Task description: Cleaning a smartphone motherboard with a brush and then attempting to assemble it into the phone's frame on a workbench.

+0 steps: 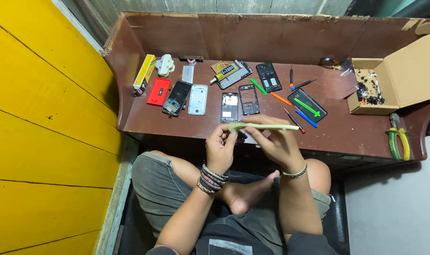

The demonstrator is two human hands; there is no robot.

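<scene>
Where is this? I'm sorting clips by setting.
Probably a small phone repair bench: opened phones and frames on a brown wooden table, a glue tube, plastic pry tools, pliers.

We have one view only, from the head, looking steeply down and forward from close above our lap. It faces the brown bench [347, 134] and back wall, yellow wall [40, 108] at left.

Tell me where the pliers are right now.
The pliers, with green and yellow handles, lie at the far right end of the brown bench in the head view, just below the open cardboard box.
</scene>
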